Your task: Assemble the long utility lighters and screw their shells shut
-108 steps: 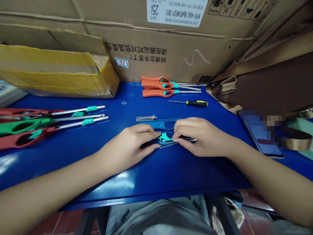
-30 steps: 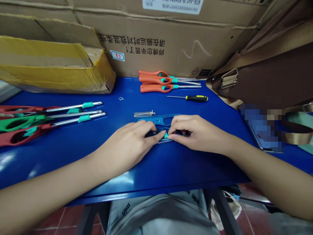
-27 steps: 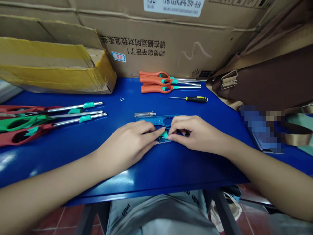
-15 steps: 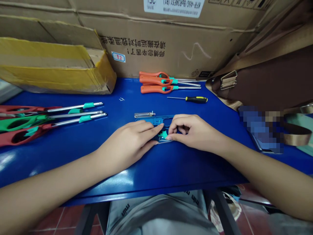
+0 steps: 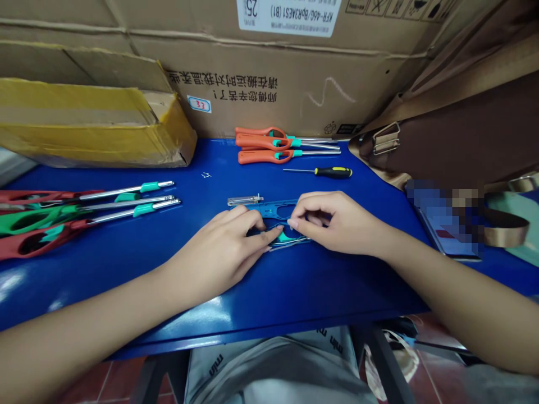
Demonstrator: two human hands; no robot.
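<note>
At nine o'clock from the teal part point(image 5: 284, 238) on the tabletop point(image 5: 337, 292), the left hand point(image 5: 229, 241) touches it, fingers slightly parted, grip unclear; at two o'clock the right hand point(image 5: 339, 224) has its fingers drawn narrow, whether holding anything I cannot tell; a blue shell point(image 5: 268, 211) lies at eleven o'clock

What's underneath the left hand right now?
At the fingertip end of the left hand, a teal part and a blue casing piece partly show. Anything beneath the palm and curled fingers is covered.
</note>
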